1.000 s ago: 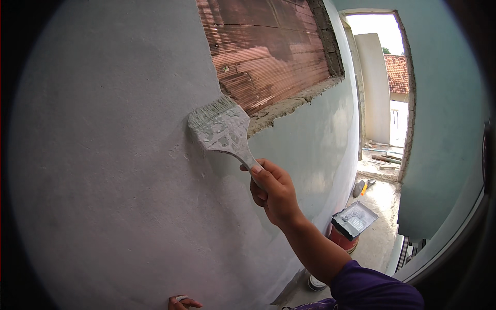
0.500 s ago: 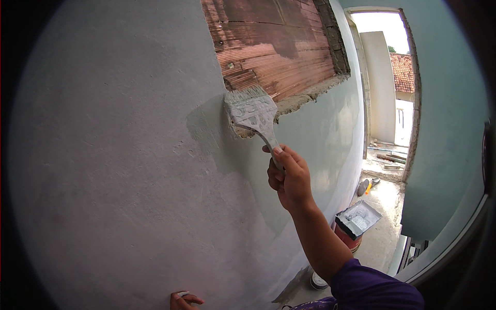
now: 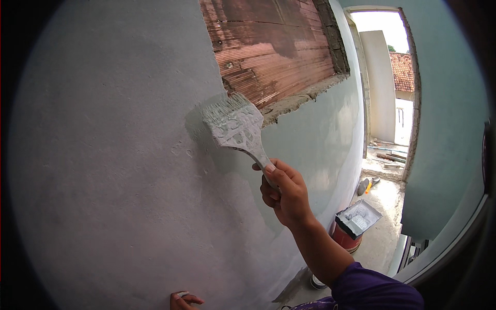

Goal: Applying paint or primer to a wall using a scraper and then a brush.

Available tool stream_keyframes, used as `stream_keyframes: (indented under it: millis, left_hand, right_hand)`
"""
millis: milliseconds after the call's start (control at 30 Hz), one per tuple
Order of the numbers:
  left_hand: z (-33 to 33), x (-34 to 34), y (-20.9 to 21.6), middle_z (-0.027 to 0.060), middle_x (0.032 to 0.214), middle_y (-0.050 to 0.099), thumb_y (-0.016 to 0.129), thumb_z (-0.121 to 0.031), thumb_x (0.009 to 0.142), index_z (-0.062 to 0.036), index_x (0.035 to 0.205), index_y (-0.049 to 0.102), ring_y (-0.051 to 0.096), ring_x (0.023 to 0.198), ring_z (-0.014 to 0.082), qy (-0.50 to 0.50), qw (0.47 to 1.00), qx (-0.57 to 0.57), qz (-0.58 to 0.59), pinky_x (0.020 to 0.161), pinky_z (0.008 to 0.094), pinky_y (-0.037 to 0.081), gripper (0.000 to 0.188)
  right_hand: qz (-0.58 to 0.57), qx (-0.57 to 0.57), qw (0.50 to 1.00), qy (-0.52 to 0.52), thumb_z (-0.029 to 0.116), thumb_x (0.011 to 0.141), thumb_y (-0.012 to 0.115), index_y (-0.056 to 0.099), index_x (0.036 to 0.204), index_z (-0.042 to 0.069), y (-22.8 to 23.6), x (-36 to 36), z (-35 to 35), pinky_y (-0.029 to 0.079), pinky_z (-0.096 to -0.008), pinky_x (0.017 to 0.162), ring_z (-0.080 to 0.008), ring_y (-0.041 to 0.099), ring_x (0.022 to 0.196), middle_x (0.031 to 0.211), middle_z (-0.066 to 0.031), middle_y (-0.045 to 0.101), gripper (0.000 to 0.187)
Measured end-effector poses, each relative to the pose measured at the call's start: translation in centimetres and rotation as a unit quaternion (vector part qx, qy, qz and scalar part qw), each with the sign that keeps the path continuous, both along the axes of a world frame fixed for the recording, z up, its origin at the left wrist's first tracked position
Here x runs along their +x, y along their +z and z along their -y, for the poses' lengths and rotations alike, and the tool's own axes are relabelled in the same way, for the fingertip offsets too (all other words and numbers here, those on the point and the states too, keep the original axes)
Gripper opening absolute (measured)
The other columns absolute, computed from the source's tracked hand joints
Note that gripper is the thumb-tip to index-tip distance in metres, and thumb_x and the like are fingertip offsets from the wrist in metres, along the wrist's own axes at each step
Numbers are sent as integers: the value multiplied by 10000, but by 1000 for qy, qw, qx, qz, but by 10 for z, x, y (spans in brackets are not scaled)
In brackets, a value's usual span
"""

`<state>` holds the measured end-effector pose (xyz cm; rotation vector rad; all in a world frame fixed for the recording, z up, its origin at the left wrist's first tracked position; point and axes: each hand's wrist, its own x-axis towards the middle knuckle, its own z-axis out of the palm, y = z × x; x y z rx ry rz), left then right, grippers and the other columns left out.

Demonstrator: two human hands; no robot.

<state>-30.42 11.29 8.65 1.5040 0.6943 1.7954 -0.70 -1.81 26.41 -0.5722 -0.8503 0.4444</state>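
Observation:
My right hand (image 3: 289, 192) is closed round the handle of a wide paintbrush (image 3: 238, 128) crusted with pale paint. Its bristles press on the wall (image 3: 113, 155) just below the lower left corner of a recess (image 3: 274, 51) with bare reddish ribbed brick. A damp, pale green patch surrounds the bristles and runs on to the right under the recess. At the lower edge, my left hand (image 3: 185, 300) shows only in part beside the wall, fingers slightly bent and apart, with no tool visible. A whitish mark or band is on one finger.
A paint tray (image 3: 359, 217) rests on a red bucket (image 3: 345, 238) to the right. Close to my right arm is a small paint can (image 3: 317, 281), partly hidden. A doorway (image 3: 382, 93) with rough edges opens at the far right, with scraps of material (image 3: 390, 156) on its floor.
My right hand and the paintbrush have moved down and left, away from the recess's lower edge. The left hand stays in place.

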Motion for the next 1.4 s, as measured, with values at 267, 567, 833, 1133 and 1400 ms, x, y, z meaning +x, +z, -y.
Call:
stream_keyframes:
  millis: [267, 567, 833, 1133, 1400]
  left_hand:
    - [0, -1, 0, 88, 527, 536, 431, -216, 938, 31, 710, 576, 491, 396, 171, -17, 999, -31, 13, 358, 280, 435, 366]
    - [0, 0, -1, 92, 531, 540, 415, -207, 943, 36, 735, 581, 497, 396, 177, -14, 1000, -21, 1, 363, 275, 439, 360]
    - [-2, -2, -3, 93, 536, 547, 400, -204, 941, 37, 742, 590, 503, 397, 179, -12, 1000, -8, -10, 364, 274, 448, 366]
    - [4, 0, 5, 88, 539, 542, 421, -189, 930, 36, 701, 579, 500, 395, 178, -8, 1000, -25, 11, 359, 274, 448, 358]
    - [4, 2, 6, 80, 533, 528, 440, -205, 937, 29, 686, 568, 489, 400, 171, -21, 1000, -6, 20, 359, 274, 440, 366]
  right_hand:
    - [3, -7, 1000, -4, 233, 957, 475, 565, 1033, -5, -1, -5, -15, 218, -196, 418, -25, 281, 455, 556, 65, 351, 266]
    - [26, 19, 999, 9, 238, 960, 479, 565, 1030, 9, 10, -10, -13, 219, -196, 424, -22, 282, 453, 564, 67, 358, 254]
    - [20, 0, 1000, 12, 246, 966, 483, 574, 1027, 19, 1, -13, -9, 220, -192, 433, -20, 280, 469, 571, 72, 361, 252]
    - [25, -4, 1000, 6, 243, 962, 486, 580, 1015, 23, -6, -12, -11, 206, -197, 426, -22, 273, 466, 572, 71, 359, 245]
    - [27, -16, 1000, 6, 243, 961, 483, 578, 1011, 20, -2, -8, -17, 205, -200, 421, -23, 269, 457, 554, 64, 357, 247]
